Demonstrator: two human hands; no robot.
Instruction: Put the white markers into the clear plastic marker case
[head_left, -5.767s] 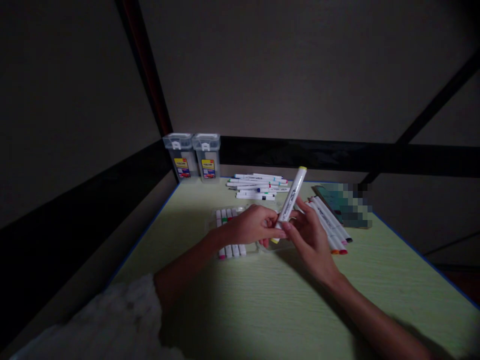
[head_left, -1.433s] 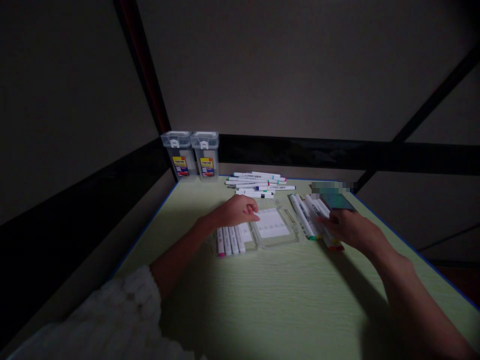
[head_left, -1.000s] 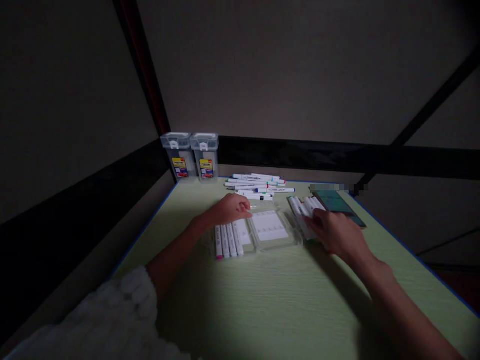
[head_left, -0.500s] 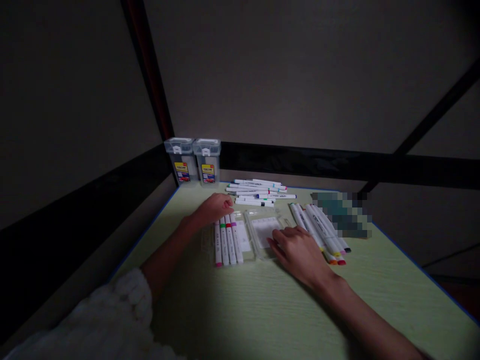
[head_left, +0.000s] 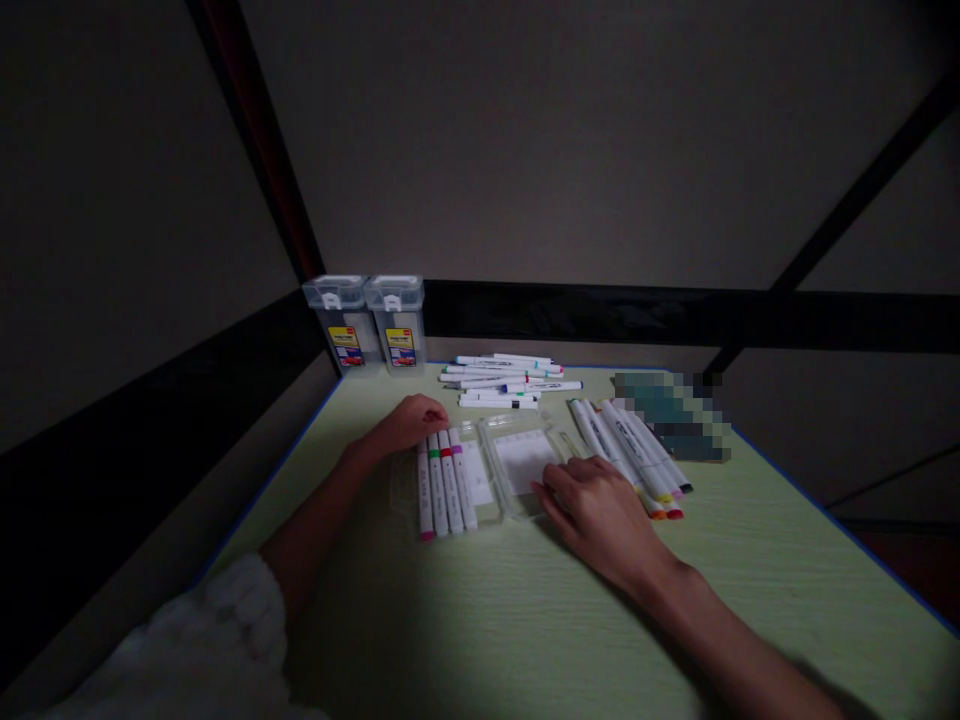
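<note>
An open clear plastic case (head_left: 510, 512) lies flat on the table, with a white insert (head_left: 525, 462) in its right half. Several white markers (head_left: 444, 490) lie side by side over its left half, showing pink, green, red and purple bands. My left hand (head_left: 409, 423) is closed at the far ends of these markers; its fingertips are partly hidden, so what they hold cannot be made out. Over the case's right edge rests my right hand (head_left: 600, 505), fingers bent, thumb and forefinger near the insert. Beside it lies a bundle of thicker-looking markers (head_left: 634, 450).
A loose pile of white markers (head_left: 510, 380) lies at the back of the table (head_left: 480, 620). Two lidded clear boxes (head_left: 341, 325) with yellow labels stand at the back left corner. A blurred-out dark green flat thing (head_left: 671, 415) lies at the right.
The view has shifted slightly, so things appear further left. My left hand has drawn back a little from over the marker ends. My right hand stays at the case's edge.
</note>
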